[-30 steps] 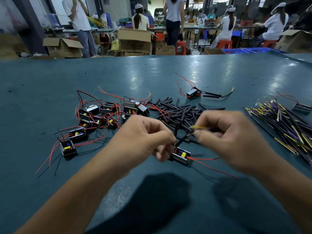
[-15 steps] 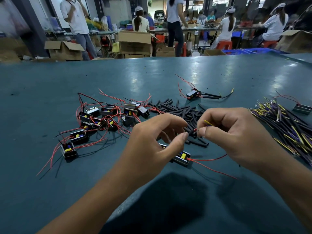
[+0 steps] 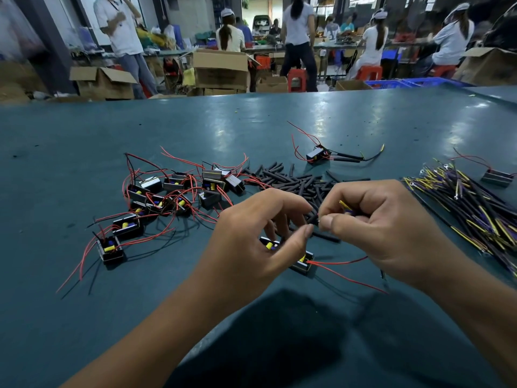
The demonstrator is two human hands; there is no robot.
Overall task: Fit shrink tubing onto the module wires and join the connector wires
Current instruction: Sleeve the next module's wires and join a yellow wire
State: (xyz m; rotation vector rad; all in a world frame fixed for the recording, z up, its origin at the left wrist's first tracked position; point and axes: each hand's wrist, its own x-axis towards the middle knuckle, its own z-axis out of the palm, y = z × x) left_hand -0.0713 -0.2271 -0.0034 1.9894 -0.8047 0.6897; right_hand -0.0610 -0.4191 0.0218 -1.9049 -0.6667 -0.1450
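While the module [image 3: 300, 263] lies on the table [image 3: 84, 135] beneath the fingers, the joining step seems in hand: the right hand [image 3: 386, 228] pinches a yellow-tipped connector wire [image 3: 344, 205], and the left hand [image 3: 251, 242] pinches something fine at its thumb tip, too small to identify. Next likely calls for twisting bare ends together. Beyond the module lie matte black tubing [image 3: 293, 180] pieces, short and stiff.

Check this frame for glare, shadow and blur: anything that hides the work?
Head view: overhead-light glare streaks the far table; a dark shadow falls on it under the forearms; wide-angle bending at the edges; background people soft; both hands sharp, but they cover the wire ends.
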